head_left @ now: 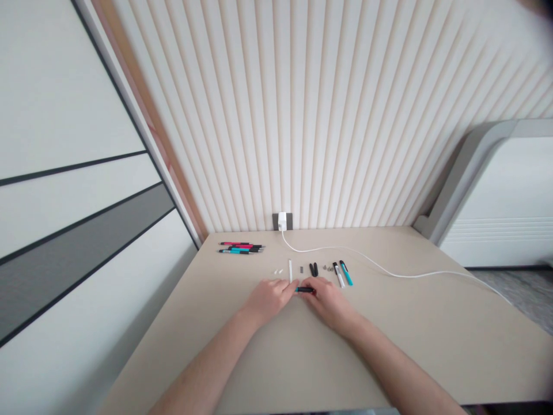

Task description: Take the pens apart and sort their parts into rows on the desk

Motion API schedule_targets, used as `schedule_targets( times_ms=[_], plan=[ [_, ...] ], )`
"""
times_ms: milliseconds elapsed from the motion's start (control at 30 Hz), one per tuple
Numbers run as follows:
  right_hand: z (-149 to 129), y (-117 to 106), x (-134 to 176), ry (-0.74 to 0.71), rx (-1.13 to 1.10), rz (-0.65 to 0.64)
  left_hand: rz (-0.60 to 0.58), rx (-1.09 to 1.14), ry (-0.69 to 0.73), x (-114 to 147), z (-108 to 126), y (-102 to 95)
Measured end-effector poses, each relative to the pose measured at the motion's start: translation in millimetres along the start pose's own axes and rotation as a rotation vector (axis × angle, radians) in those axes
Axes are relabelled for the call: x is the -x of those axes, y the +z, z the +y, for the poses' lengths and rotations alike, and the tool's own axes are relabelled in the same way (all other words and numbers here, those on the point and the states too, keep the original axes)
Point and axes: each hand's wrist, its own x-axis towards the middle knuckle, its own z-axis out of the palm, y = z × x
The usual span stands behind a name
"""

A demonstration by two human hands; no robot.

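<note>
Both my hands meet low over the desk, closed around a black pen with a blue end. My left hand pinches its left end, and my right hand grips its right end; my fingers partly hide it. Just beyond them lie a thin white tube, small white pieces and a small grey piece. Farther right are two black grips, small grey pieces, a white pen barrel with a black clip and a blue one.
A pile of several red, blue and black pens lies at the back left of the desk. From a white charger at the wall, a white cable runs across to the right edge. A white cabinet stands left.
</note>
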Motion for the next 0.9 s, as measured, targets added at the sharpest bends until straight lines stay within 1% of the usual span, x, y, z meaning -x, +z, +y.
schedule_targets(
  times_ms=[100,200,300,367,533,667,833,900],
  plan=[
    [-2,0,-2,0.021,0.027,0.036,0.013,0.032,-0.052,-2,-1,-1.1],
    [-1,2,-3,0.063,0.050,0.068,0.006,0.041,-0.058,-1,-2,-1.3],
    [3,4,-3,0.076,0.014,0.126,-0.008,0.045,-0.051,0,-2,-0.3],
    [6,5,-3,0.089,-0.014,0.145,0.004,0.055,-0.067,0,-2,0.5],
    [12,6,-4,0.158,-0.051,0.064,0.007,0.064,-0.081,0,-3,1.2],
    [11,8,-4,0.182,-0.134,0.110,-0.011,0.060,-0.079,0,-3,0.4],
    [8,8,-4,0.141,-0.166,0.026,0.006,0.074,-0.079,-1,-2,-1.0],
    [7,9,-4,0.130,-0.202,0.033,0.003,0.071,-0.069,-1,-1,-1.1]
  ],
)
